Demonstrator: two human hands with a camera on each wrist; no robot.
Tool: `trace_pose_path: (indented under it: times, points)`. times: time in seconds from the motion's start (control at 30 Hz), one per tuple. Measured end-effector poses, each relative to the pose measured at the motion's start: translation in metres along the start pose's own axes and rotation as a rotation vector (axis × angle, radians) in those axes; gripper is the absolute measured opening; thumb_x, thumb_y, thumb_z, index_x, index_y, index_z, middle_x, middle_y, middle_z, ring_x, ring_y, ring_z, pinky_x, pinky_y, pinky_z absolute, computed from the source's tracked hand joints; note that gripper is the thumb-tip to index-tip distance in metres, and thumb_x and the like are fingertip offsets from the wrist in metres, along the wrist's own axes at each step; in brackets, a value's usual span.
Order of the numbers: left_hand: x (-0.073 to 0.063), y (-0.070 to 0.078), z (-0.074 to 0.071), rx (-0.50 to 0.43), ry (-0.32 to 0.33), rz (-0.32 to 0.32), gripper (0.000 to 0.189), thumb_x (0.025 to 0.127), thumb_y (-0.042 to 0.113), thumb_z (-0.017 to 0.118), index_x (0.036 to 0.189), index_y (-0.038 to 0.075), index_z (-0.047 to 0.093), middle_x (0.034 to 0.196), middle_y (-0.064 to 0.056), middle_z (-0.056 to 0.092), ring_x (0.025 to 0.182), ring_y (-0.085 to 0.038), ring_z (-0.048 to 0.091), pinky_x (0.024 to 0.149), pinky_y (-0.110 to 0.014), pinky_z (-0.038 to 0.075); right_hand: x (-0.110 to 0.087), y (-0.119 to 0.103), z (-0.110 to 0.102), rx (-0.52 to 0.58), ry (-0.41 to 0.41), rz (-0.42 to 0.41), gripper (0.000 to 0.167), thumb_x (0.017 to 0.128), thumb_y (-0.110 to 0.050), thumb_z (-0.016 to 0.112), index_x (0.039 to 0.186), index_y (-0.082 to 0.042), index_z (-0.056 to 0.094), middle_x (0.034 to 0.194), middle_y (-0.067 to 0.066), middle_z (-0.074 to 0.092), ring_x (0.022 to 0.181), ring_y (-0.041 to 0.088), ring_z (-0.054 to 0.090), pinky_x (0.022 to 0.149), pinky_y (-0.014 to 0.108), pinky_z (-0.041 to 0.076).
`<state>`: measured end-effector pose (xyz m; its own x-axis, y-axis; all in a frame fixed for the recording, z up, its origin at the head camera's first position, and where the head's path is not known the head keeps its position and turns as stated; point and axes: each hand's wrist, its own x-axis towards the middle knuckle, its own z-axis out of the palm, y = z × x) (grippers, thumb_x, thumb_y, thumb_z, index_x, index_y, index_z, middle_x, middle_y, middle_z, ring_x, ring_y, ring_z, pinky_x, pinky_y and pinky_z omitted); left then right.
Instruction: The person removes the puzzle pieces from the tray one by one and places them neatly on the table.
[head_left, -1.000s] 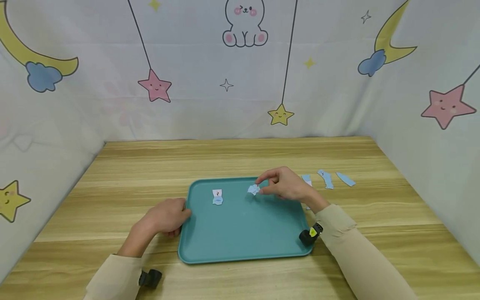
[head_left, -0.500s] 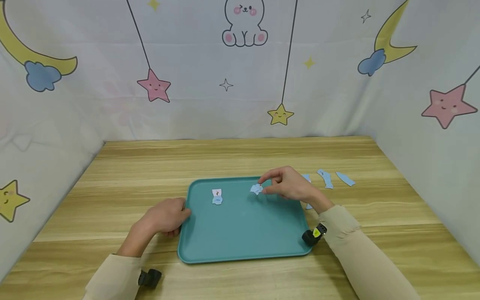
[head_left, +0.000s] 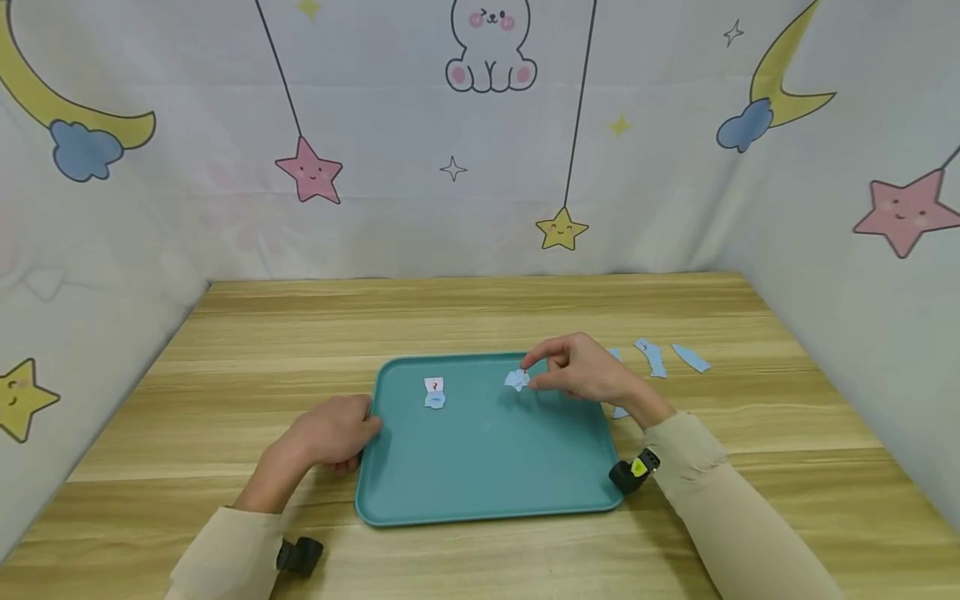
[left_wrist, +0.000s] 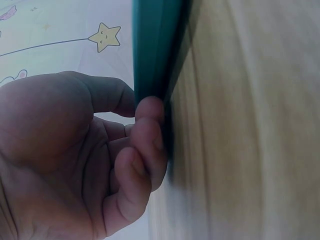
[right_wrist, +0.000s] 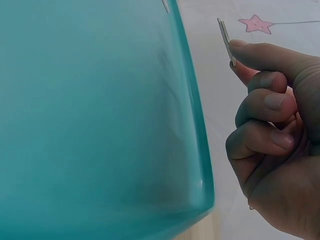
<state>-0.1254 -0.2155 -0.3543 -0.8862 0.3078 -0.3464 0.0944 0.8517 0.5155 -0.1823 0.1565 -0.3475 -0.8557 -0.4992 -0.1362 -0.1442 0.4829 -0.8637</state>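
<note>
Left forearm [head_left: 232,554]: yours reaches forward and leans inward, toward your right.
Left hand [head_left: 333,433]: you grip with it; the thumb [left_wrist: 112,95] lies opposite to your bent fingers [left_wrist: 150,142].
Right forearm [head_left: 742,517]: it slants forward and toward your left.
Right hand [head_left: 581,367]: you hold it farther forward than the left one; thumb and index finger make a pinch.
Other right fingers [right_wrist: 257,137]: all three are curled toward your palm.
</note>
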Motion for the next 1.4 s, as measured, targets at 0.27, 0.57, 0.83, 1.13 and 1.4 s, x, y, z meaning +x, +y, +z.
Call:
trace_pose_path:
  times: [0.27, 0.57, 0.83, 1.13, 1.4]
  points:
    - [0.0, 0.0, 0.0, 0.003, 0.002, 0.011, 0.024, 0.104, 0.015, 0.044, 0.084, 0.007, 0.055, 0.057, -0.006, 0.061, 0.045, -0.017, 0.055, 0.046, -0.03, 0.046, -0.004, 0.001, -0.002, -0.01, 0.001, -0.009, 0.026, 0.096, -0.016, 0.076, 0.121, -0.01, 0.075, 0.053, -0.005, 0.036, 0.044, 0.013, 0.034, 0.048, 0.025, 0.03]
    - [-0.001, 0.0, 0.0, 0.009, -0.001, 0.002, 0.024, 0.104, 0.015, 0.044, 0.085, 0.007, 0.055, 0.057, -0.006, 0.061, 0.045, -0.017, 0.055, 0.047, -0.031, 0.046, -0.006, 0.003, -0.004, -0.022, 0.007, -0.006, 0.026, 0.096, -0.017, 0.076, 0.121, -0.011, 0.076, 0.054, -0.005, 0.037, 0.046, 0.013, 0.035, 0.049, 0.026, 0.031]
    - [-0.001, 0.001, 0.0, 0.005, -0.005, -0.001, 0.024, 0.104, 0.015, 0.044, 0.085, 0.006, 0.056, 0.056, -0.006, 0.061, 0.045, -0.017, 0.054, 0.047, -0.031, 0.046, -0.011, 0.005, -0.005, -0.021, 0.01, -0.006, 0.026, 0.096, -0.016, 0.077, 0.121, -0.011, 0.076, 0.054, -0.005, 0.037, 0.046, 0.012, 0.035, 0.048, 0.025, 0.03]
    - [-0.001, 0.002, 0.0, 0.009, -0.004, -0.003, 0.023, 0.104, 0.015, 0.044, 0.086, 0.006, 0.055, 0.057, -0.006, 0.061, 0.046, -0.017, 0.055, 0.047, -0.031, 0.046, -0.015, 0.01, -0.006, -0.034, 0.025, -0.001, 0.026, 0.095, -0.018, 0.078, 0.12, -0.01, 0.076, 0.055, -0.006, 0.036, 0.046, 0.012, 0.035, 0.046, 0.025, 0.029]
    - [-0.001, 0.002, 0.0, 0.003, -0.002, -0.003, 0.023, 0.103, 0.014, 0.044, 0.084, 0.006, 0.055, 0.057, -0.006, 0.061, 0.046, -0.017, 0.056, 0.047, -0.031, 0.046, -0.019, 0.009, -0.006, -0.018, 0.02, -0.002, 0.026, 0.095, -0.016, 0.077, 0.12, -0.009, 0.076, 0.056, -0.005, 0.038, 0.046, 0.011, 0.035, 0.047, 0.025, 0.031]
